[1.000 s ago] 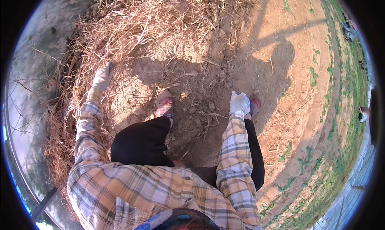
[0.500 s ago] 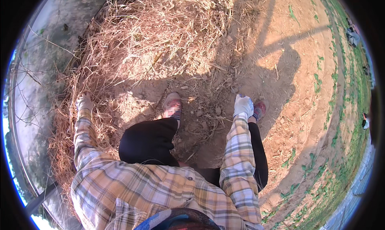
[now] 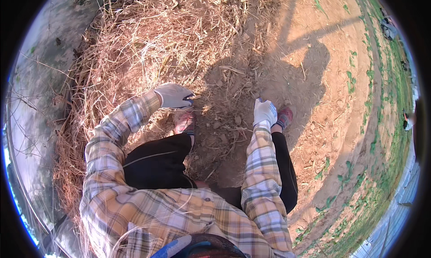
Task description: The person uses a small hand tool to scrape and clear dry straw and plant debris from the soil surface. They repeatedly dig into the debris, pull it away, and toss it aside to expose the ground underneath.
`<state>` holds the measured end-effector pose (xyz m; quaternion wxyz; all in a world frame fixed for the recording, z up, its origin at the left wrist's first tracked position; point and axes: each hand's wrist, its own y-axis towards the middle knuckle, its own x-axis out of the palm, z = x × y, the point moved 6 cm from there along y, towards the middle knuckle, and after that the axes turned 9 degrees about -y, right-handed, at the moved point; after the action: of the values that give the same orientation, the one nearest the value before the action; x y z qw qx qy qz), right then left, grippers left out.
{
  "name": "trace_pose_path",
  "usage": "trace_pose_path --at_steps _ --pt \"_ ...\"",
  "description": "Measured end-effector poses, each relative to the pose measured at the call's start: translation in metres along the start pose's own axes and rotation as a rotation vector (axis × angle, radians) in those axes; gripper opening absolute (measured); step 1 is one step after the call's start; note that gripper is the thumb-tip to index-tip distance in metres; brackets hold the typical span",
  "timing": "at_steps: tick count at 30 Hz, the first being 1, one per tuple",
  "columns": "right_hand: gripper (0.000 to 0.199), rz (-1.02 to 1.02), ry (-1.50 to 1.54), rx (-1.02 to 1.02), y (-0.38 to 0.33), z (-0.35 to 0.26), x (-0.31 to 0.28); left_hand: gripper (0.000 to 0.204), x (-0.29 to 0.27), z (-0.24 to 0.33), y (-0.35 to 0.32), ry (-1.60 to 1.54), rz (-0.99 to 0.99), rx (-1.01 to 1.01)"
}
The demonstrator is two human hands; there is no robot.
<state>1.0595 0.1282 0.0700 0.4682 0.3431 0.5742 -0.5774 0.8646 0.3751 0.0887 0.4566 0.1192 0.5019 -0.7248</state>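
Observation:
My left hand (image 3: 174, 96), in a pale glove, hovers over the ground just above my left shoe (image 3: 185, 122). Its fingers point right, with a dark gap between them and the thumb; nothing plain shows in it. Near my right shoe (image 3: 284, 117) is my right hand (image 3: 265, 112), in a white glove, its fingers curled closed. Whatever those fingers may hold is hidden. Brown soil (image 3: 220, 105) strewn with bits of dry straw lies between the two hands.
A thick layer of dry straw (image 3: 148, 37) covers the ground ahead and left. Along the left runs a grey sheet-like surface (image 3: 40, 78) with thin bare twigs. Rows of small green plants (image 3: 351, 82) grow at right. Another person (image 3: 407, 122) shows at the far right edge.
My left hand has moved right, from the straw at the far left to above my left shoe. My right hand has shifted slightly up and left and stays closed.

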Motion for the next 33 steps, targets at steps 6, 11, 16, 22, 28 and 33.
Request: trace_pose_path --at_steps 6,11,16,22,28,33 --pt "0.047 -0.072 0.014 -0.013 -0.003 -0.004 -0.004 0.064 -0.015 0.011 0.132 0.051 -0.08 -0.007" --pt "0.048 -0.099 0.014 -0.016 0.003 -0.004 0.002 0.075 0.008 0.007 0.207 -0.193 0.112 -0.308" --pt "0.047 -0.094 0.012 0.002 0.006 0.006 0.002 0.057 0.035 -0.007 0.226 -0.444 0.415 -0.372" --pt "0.05 -0.076 0.025 -0.032 0.002 -0.01 -0.005 0.03 0.012 0.001 0.229 -0.42 0.321 -0.04" --pt "0.048 -0.081 -0.011 -0.015 0.004 -0.006 -0.004 0.025 0.064 0.059 0.146 -0.005 -0.096 0.201" --pt "0.049 -0.081 0.015 -0.055 0.002 -0.014 -0.001 0.031 0.024 0.007 0.082 0.046 0.117 -0.025"
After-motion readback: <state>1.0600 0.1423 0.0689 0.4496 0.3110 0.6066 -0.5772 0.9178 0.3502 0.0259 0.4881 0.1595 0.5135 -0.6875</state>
